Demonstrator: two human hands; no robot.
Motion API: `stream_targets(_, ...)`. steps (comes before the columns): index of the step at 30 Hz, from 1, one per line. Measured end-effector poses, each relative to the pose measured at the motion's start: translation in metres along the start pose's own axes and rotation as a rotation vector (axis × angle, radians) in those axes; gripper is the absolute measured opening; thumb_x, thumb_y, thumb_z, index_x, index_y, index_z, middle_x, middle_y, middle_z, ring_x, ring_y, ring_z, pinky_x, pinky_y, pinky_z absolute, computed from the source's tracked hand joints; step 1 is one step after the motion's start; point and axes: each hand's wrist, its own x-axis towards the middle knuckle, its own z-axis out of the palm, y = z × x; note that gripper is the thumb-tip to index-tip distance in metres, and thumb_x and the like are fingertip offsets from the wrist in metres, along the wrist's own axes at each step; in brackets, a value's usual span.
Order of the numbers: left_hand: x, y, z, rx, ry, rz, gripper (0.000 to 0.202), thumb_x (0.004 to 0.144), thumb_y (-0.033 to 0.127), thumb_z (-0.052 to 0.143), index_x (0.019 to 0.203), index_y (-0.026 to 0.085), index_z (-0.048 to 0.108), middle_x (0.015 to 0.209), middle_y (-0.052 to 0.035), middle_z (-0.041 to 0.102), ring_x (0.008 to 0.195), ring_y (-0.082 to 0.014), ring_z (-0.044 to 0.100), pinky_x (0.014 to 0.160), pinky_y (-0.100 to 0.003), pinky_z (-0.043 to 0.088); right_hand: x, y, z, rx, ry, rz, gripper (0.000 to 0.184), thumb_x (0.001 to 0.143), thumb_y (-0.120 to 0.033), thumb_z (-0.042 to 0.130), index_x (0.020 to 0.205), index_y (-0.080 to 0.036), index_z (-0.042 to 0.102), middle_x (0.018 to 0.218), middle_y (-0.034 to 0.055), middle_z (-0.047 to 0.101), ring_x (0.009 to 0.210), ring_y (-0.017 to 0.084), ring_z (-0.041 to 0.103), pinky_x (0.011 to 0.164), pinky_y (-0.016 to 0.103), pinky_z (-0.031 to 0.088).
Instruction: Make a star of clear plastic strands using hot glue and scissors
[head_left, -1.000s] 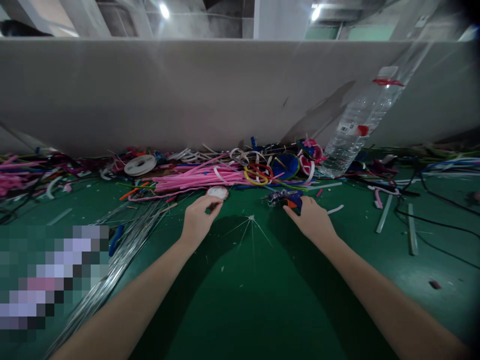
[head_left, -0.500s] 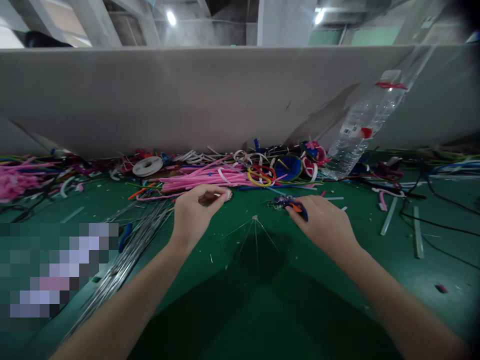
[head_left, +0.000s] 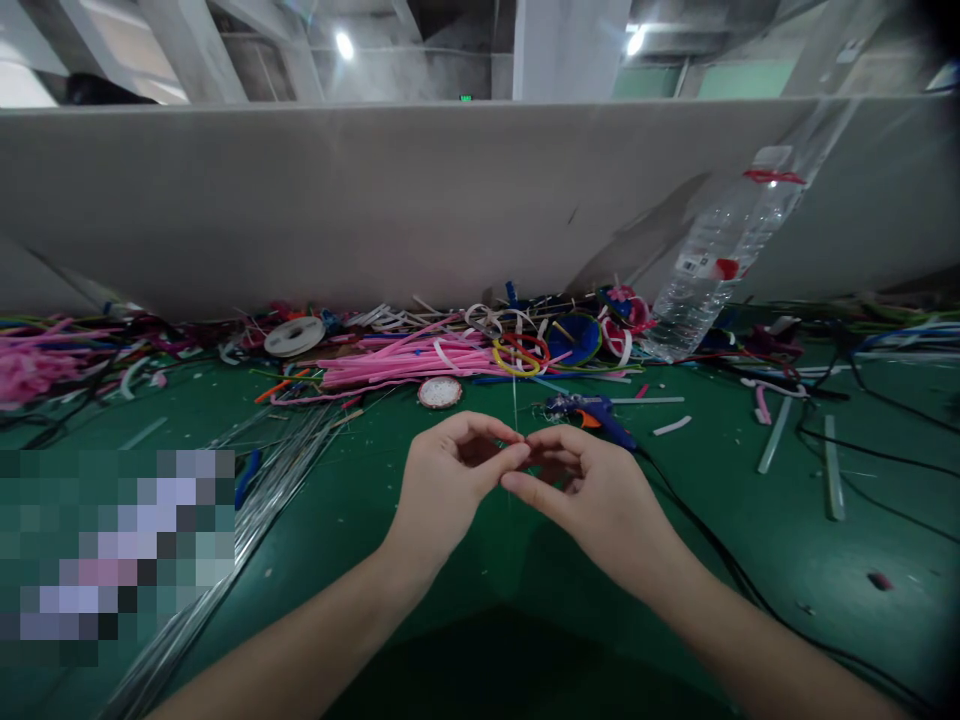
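Note:
My left hand [head_left: 450, 490] and my right hand [head_left: 581, 490] meet over the middle of the green table, fingertips pinched together and touching. A thin pale wire [head_left: 514, 400] shows above the fingertips, and both hands appear to grip it; its lower part is mostly hidden. Just beyond my left hand lies a small round disc [head_left: 439, 392], white inside with a reddish rim. A blue glue gun [head_left: 611, 425] with an orange trigger lies on its side beyond my right hand, its cord [head_left: 720, 555] running under the right forearm.
Pink pipe cleaners [head_left: 405, 362], a white spool [head_left: 294, 336] and coloured scraps line the foot of the grey partition [head_left: 375, 200]. A plastic bottle [head_left: 705, 265] leans there. Silvery wires [head_left: 262, 510] lie left; clear glue sticks [head_left: 834, 470] lie right.
My right hand has let go of the glue gun, and the round disc has left my left hand for the table. Both hands have come together at the wire legs that stood between them.

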Motion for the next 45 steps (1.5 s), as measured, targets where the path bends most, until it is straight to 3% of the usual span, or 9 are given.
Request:
stream_targets(6,-0.004,-0.001,0.002,-0.098,-0.006,-0.048,0.024,0.065,0.018,0.07,0.085,0.018,0.055,0.074,-0.002,0.067,0.064,-0.0147,0.065,0.057,-0.025,0.055,-0.006,0.006,0.004,0.143,0.049,0.082,0.03,0.079,-0.044,0.052,0.095,-0.02,0.058,0.083,0.0036,0.064,0.065,0.013,0.059,0.044,0.021,0.045)
stream_targets(11,-0.005,-0.001,0.004,-0.092,-0.021,-0.115,0.039,0.066,0.023,0.071,0.099,0.018,0.05,0.071,-0.0011,0.068,0.065,-0.0161,0.066,0.059,-0.026,0.054,-0.009,0.01,0.003,-0.003,0.081,0.033,0.021,0.071,-0.033,0.062,0.088,-0.021,0.058,0.081,0.0011,0.065,0.072,0.013,0.06,0.058,0.023,0.05)
stream_targets(19,-0.008,-0.002,0.007,-0.082,-0.05,-0.095,0.062,0.068,0.024,0.069,0.121,0.021,0.038,0.069,0.0001,0.066,0.067,-0.0173,0.066,0.065,-0.031,0.056,-0.009,0.014,0.001,-0.033,0.061,0.026,0.009,0.073,-0.027,0.058,0.079,-0.022,0.062,0.074,-0.0004,0.066,0.066,0.012,0.061,0.058,0.023,0.05)
stream_targets(22,-0.013,-0.002,0.004,-0.015,-0.067,-0.044,0.057,0.069,0.024,0.068,0.119,0.022,0.041,0.079,-0.0031,0.068,0.073,-0.0184,0.066,0.065,-0.031,0.056,-0.006,0.018,-0.005,-0.05,0.069,0.02,0.01,0.072,-0.028,0.061,0.08,-0.022,0.063,0.073,-0.0009,0.066,0.066,0.013,0.062,0.059,0.023,0.05)
stream_targets(25,-0.021,-0.002,-0.005,0.125,-0.083,0.06,0.027,0.073,0.024,0.064,0.099,0.022,0.054,0.094,-0.0062,0.064,0.08,-0.0177,0.063,0.061,-0.027,0.055,0.001,0.027,-0.017,-0.117,0.157,0.003,0.015,0.072,-0.035,0.062,0.08,-0.023,0.065,0.073,0.0003,0.067,0.064,0.014,0.062,0.057,0.025,0.05)
stream_targets(28,-0.03,-0.008,-0.02,0.34,-0.087,0.173,0.001,0.078,0.02,0.058,0.077,0.02,0.057,0.086,-0.0042,0.061,0.069,-0.0128,0.058,0.056,-0.024,0.05,0.009,0.041,-0.03,-0.265,0.245,-0.034,0.014,0.074,-0.035,0.06,0.08,-0.024,0.066,0.077,0.0007,0.068,0.069,0.016,0.063,0.062,0.027,0.05)
stream_targets(35,-0.051,-0.044,-0.05,0.595,-0.15,0.363,0.009,0.079,0.012,0.053,0.079,0.02,0.056,0.076,-0.0025,0.059,0.059,-0.0099,0.054,0.05,-0.02,0.044,0.013,0.077,-0.027,-0.477,0.121,-0.09,0.018,0.08,-0.031,0.051,0.086,-0.024,0.066,0.087,0.003,0.067,0.076,0.018,0.062,0.065,0.031,0.051)
stream_targets(40,-0.052,-0.058,-0.051,0.716,-0.204,0.559,0.016,0.076,0.006,0.053,0.082,0.02,0.056,0.073,-0.0019,0.061,0.062,-0.0105,0.058,0.053,-0.02,0.044,0.014,0.098,-0.02,-0.563,0.046,-0.199,0.022,0.084,-0.028,0.044,0.091,-0.023,0.064,0.092,0.0054,0.066,0.086,0.019,0.06,0.076,0.036,0.05)
stream_targets(45,-0.05,-0.061,-0.049,0.739,-0.231,0.564,0.018,0.075,0.004,0.053,0.083,0.02,0.055,0.073,-0.0015,0.061,0.062,-0.0102,0.056,0.052,-0.021,0.044,0.014,0.105,-0.02,-0.558,0.018,-0.196,0.022,0.085,-0.025,0.042,0.094,-0.023,0.063,0.092,0.0044,0.065,0.086,0.017,0.06,0.075,0.033,0.05)
